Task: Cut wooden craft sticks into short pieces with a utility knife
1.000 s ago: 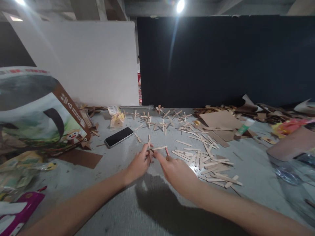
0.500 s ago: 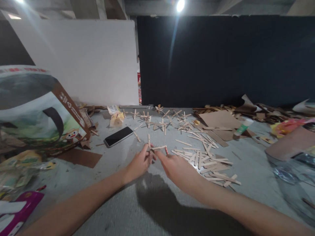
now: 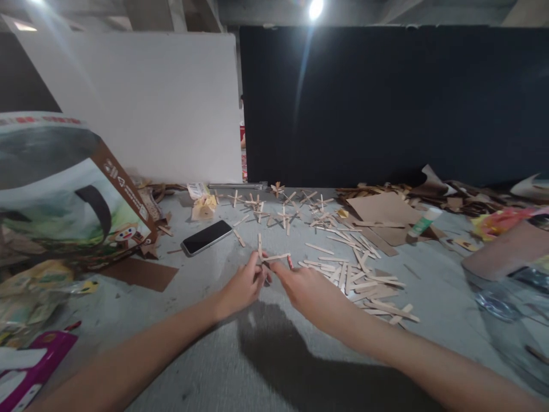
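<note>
My left hand (image 3: 245,286) is closed around joined wooden craft sticks (image 3: 259,246), one pointing away from me and one reaching right. My right hand (image 3: 315,294) meets it from the right, index finger pressed near where the sticks join. A small red-and-white item (image 3: 290,261) pokes up from behind the right hand's knuckles; its kind is not clear, and the right palm is hidden. Beyond my hands lie several star-like shapes of crossed craft sticks (image 3: 283,217). A heap of loose craft sticks (image 3: 347,274) spreads just right of my right hand.
A phone (image 3: 207,237) lies left of the sticks. A glue stick (image 3: 424,223) rests on cardboard pieces (image 3: 377,207) at the back right. Clear plastic (image 3: 500,303) lies far right. A purple-handled tool (image 3: 47,355) and a large printed bag (image 3: 64,194) occupy the left.
Both hands stay at the sticks in almost the same place. The view has shifted very slightly; nothing else has visibly moved.
</note>
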Available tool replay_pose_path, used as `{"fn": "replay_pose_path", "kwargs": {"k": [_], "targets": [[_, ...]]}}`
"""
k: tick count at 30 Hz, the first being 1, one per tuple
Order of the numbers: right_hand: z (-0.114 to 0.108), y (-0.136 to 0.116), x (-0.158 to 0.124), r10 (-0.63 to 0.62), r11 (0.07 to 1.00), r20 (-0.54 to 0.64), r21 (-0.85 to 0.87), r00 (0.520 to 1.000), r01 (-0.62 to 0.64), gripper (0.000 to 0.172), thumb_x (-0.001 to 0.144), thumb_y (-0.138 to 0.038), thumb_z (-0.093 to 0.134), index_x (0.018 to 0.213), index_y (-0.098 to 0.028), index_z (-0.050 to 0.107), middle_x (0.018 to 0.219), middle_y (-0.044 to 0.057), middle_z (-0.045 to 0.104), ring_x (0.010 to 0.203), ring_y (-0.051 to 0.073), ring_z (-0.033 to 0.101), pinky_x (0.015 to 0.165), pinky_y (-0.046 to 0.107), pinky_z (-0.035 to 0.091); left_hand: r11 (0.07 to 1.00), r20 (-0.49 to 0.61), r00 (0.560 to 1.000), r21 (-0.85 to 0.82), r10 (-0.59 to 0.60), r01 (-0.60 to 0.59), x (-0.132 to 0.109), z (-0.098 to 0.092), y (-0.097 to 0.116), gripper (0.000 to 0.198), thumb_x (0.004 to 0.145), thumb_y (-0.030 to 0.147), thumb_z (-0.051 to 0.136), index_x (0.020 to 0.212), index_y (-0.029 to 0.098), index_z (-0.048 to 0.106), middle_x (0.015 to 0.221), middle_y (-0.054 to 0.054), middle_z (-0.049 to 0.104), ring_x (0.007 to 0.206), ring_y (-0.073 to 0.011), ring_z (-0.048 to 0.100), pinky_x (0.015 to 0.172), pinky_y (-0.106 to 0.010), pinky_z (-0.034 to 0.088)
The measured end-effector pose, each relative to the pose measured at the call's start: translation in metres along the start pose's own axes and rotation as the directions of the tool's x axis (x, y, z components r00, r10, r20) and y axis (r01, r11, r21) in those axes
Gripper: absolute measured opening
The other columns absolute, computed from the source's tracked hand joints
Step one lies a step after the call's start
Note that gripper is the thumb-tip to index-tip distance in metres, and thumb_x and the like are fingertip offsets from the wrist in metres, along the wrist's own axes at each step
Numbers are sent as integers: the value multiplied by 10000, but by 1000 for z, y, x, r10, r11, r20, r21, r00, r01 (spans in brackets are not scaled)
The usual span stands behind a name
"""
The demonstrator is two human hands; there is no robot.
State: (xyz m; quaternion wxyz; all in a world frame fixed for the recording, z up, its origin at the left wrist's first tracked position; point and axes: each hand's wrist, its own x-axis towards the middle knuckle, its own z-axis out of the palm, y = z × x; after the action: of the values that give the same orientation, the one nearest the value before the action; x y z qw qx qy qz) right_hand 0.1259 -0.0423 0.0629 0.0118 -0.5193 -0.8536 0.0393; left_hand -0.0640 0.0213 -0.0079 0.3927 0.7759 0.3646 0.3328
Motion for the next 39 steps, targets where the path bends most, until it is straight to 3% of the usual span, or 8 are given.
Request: {"fn": "replay_pose_path", "kwargs": {"k": [7, 16, 24, 33, 39], "targets": [[19, -11, 2, 76, 997, 31, 15, 997, -76, 565, 951, -45, 517, 1484, -210, 428, 1019, 135, 758, 849, 276, 770, 652, 284, 486, 997, -36, 998, -50, -52, 50, 0, 2, -5, 318, 982, 376, 517, 1224, 201, 406, 637, 51, 613, 574, -152, 602, 542, -256, 391], [0, -2, 0, 17, 999, 36, 32, 999, -18, 468, 977, -29, 465, 1424, -169, 475, 961, 128, 741, 850, 265, 755, 686, 300, 498, 998, 16, 1000, 68, -5, 4, 0, -1, 0, 290, 1001, 405, 478, 1200, 199, 435, 679, 20, 659, 610, -170, 623, 612, -285, 437], [16, -15, 1, 99, 995, 38, 17, 994, -99, 614, 954, -51, 538, 1526, -209, 381, 1037, 139, 754, 867, 280, 781, 665, 292, 514, 994, -26, 996, -70, -84, 82, 2, 1, -9, 327, 993, 469, 518, 1182, 221, 420, 663, 46, 622, 589, -149, 598, 572, -253, 415], [-1, 1, 2, 11, 998, 37, 64, 999, -14, 456, 972, -20, 454, 1408, -146, 503, 987, 145, 743, 879, 262, 750, 768, 323, 513, 1000, 40, 999, 8, -16, 16, 1, -2, -1, 302, 990, 426, 517, 1196, 217, 448, 690, 31, 682, 589, -148, 602, 599, -267, 438], [14, -8, 4, 60, 995, 14, 82, 998, -61, 507, 967, -42, 467, 1453, -185, 467, 955, 115, 759, 844, 265, 762, 699, 296, 496, 998, 27, 999, -42, -37, 39, 2, -2, -6, 338, 978, 452, 529, 1191, 218, 409, 694, 26, 678, 629, -167, 645, 603, -272, 447]]}}
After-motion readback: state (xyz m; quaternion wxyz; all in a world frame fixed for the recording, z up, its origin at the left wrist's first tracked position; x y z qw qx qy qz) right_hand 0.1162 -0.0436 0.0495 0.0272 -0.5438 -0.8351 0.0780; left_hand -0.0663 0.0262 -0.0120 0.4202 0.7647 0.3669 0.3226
